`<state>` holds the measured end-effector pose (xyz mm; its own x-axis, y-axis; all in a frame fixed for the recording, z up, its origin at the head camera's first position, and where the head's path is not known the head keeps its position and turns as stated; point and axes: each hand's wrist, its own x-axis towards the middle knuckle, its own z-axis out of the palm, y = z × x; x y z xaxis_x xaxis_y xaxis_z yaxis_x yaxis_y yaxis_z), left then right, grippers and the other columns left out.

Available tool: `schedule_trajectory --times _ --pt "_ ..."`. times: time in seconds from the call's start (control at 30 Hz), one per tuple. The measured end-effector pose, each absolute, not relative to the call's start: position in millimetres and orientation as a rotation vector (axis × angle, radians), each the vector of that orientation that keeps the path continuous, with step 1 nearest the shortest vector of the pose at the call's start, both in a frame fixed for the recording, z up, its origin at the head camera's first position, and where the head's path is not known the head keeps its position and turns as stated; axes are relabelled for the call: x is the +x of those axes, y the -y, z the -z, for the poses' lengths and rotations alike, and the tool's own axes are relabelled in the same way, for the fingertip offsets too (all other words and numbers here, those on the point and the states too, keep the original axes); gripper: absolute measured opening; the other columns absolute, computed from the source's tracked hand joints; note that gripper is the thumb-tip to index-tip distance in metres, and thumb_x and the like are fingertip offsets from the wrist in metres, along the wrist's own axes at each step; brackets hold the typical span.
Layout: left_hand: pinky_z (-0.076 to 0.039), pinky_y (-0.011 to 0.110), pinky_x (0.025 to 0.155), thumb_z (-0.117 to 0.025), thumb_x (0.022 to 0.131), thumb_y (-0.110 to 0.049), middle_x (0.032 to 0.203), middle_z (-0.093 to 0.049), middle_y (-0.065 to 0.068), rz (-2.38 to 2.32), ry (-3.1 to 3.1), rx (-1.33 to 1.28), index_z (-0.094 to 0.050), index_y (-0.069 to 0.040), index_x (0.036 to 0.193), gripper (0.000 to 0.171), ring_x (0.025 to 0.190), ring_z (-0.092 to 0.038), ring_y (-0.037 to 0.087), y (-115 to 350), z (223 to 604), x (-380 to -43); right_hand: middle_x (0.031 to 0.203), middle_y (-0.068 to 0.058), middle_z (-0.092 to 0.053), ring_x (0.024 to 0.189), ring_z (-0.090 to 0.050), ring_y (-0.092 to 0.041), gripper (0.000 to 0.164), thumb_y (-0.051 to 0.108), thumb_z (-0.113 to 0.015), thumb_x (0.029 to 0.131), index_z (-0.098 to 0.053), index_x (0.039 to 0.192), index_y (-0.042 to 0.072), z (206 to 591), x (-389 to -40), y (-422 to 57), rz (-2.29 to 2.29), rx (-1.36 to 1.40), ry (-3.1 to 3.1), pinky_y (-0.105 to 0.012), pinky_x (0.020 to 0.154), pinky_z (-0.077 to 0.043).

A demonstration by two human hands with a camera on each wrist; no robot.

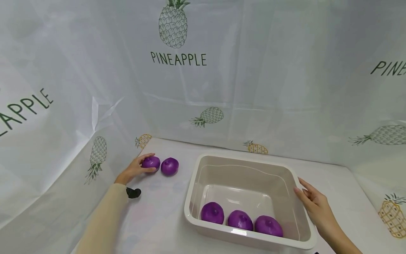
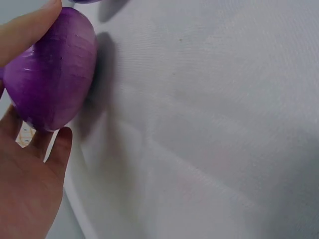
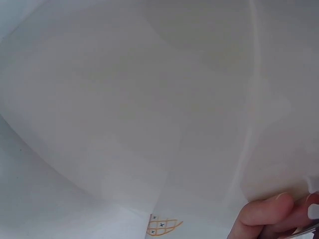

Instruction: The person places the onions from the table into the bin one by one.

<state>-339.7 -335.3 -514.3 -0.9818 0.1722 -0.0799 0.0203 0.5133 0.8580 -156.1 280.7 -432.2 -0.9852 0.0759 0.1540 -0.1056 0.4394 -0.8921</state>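
At the far left of the table, in the head view, my left hand (image 1: 134, 170) grips a purple onion (image 1: 151, 162) with thumb and fingers spread round it. The left wrist view shows that onion (image 2: 55, 72) between the thumb and several fingertips, its shadow beside it on the cloth. Just to its right lies another purple onion (image 1: 169, 167). My right hand (image 1: 317, 206) holds the right rim of a light beige plastic tub (image 1: 241, 232), thumb over the edge. Three purple onions (image 1: 240, 220) sit in a row along the tub's near side. Curled fingers (image 3: 266, 211) show in the right wrist view.
A white cloth covers the table (image 1: 152, 218). Hanging sheets with pineapple prints (image 1: 172, 26) stand close behind and at both sides. A small black object (image 1: 134, 193) shows beside the left sleeve (image 1: 103, 220).
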Motion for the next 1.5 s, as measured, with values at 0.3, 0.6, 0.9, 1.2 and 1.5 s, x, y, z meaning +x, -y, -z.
schedule_trajectory --times 0.3,0.6,0.9,1.2,1.5 --pt "-0.028 0.063 0.11 -0.083 0.084 -0.026 0.156 -0.029 0.025 -1.502 -2.599 0.145 -0.042 -0.012 0.152 0.08 0.138 -0.031 0.048 340.4 517.7 -334.5 0.088 0.012 -0.071 0.073 -0.069 -0.008 0.053 0.012 -0.052 0.105 -0.032 0.147 -0.014 432.6 -156.1 -279.2 -1.565 0.037 2.511 -0.029 0.058 -0.059" --pt "-0.033 0.061 0.108 -0.083 0.083 -0.03 0.155 -0.035 0.018 -1.539 -2.544 0.174 -0.045 -0.015 0.15 0.079 0.139 -0.032 0.045 340.6 488.1 -324.8 0.092 0.012 -0.072 0.073 -0.069 -0.007 0.055 0.014 -0.052 0.105 -0.031 0.148 -0.013 433.0 -155.7 -282.0 -1.569 0.019 2.523 -0.029 0.058 -0.059" --pt "-0.038 0.055 0.104 -0.082 0.085 -0.022 0.151 -0.041 0.017 -1.605 -2.5 0.267 -0.049 -0.015 0.148 0.071 0.13 -0.043 0.04 327.2 447.2 -315.5 0.092 0.012 -0.071 0.073 -0.07 -0.009 0.056 0.015 -0.052 0.105 -0.03 0.148 -0.014 431.2 -154.6 -282.3 -1.574 0.046 2.516 -0.031 0.058 -0.059" --pt "-0.035 0.057 0.106 -0.084 0.082 -0.024 0.148 -0.043 0.011 -1.591 -2.433 0.322 -0.05 -0.016 0.146 0.073 0.132 -0.043 0.038 293.6 401.3 -314.1 0.091 0.02 -0.069 0.073 -0.069 -0.008 0.054 0.013 -0.052 0.105 -0.031 0.148 -0.013 431.7 -155.0 -282.9 -1.596 0.03 2.504 -0.03 0.057 -0.059" --pt "-0.029 0.056 0.113 -0.083 0.082 -0.013 0.151 -0.043 0.008 -1.688 -2.206 0.47 -0.049 -0.015 0.147 0.073 0.138 -0.037 0.032 237.0 352.9 -301.6 0.09 0.012 -0.071 0.071 -0.069 -0.009 0.054 0.012 -0.052 0.105 -0.032 0.147 -0.014 431.2 -155.0 -281.2 -1.577 0.044 2.497 -0.029 0.056 -0.059"
